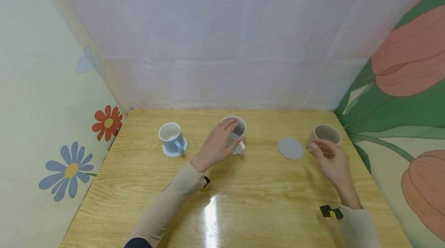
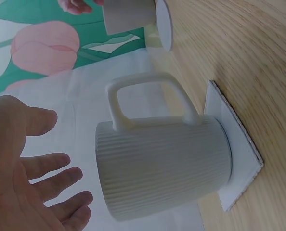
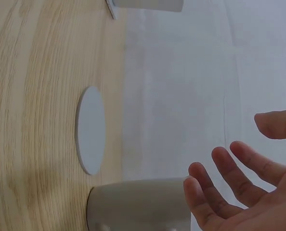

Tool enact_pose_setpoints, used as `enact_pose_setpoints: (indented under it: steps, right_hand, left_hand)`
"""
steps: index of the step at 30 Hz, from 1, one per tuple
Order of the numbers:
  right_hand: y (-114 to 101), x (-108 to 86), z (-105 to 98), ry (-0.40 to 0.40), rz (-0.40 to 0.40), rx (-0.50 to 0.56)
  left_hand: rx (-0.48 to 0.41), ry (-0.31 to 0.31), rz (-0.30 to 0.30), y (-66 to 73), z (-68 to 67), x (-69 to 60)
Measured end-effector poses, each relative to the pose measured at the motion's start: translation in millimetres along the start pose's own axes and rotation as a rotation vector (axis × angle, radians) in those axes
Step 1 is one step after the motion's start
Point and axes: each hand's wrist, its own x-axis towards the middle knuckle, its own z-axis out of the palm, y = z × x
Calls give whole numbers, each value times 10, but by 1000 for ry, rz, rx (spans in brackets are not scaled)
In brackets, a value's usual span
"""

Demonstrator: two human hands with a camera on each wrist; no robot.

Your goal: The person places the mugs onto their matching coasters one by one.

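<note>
A white ribbed mug [image 2: 167,163] with a handle stands upright on a square white coaster [image 2: 239,161]. Above its rim is my left hand [image 1: 216,143], fingers spread and relaxed; the left wrist view shows a gap between the fingertips and the mug. On the right, a beige cup [image 3: 138,204] stands upright on the wood beside a round grey coaster [image 1: 290,148]. My right hand [image 1: 332,163] hovers at the cup's near side with loosely bent fingers and no grip on it. Whether a right fingertip touches the rim, I cannot tell.
A light blue mug [image 1: 170,141] sits on a round pale blue coaster [image 1: 169,154] at the table's left. White cloth [image 1: 222,47] hangs along the back edge of the wooden table [image 1: 257,201]. Flower-patterned panels [image 1: 410,124] border both sides.
</note>
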Motion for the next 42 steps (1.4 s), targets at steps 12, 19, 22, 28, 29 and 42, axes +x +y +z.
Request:
enact_pose_setpoints:
  steps: [12,19,22,28,29,42]
  right_hand:
    - [69,-21,-163,75,41,-34]
    - [124,-22,-251,113,54,-70]
    - [150,-13,-273,140,77,-68]
    - [201,0,-322,134,136,-89]
    - [209,-1,-331,132,145,-96]
    - [386,8,-393,188,210,-59]
  left_hand:
    - [-47,-50,-7,85,70,39]
    - [-61,-80,-21,126,119,116]
    - [-53,-80,-15,140,131,148]
    - [-40,-88,-12,184,170,201]
    - [-41,-93,-16,195,177,209]
    - [-64,-147,-26,382,317,346]
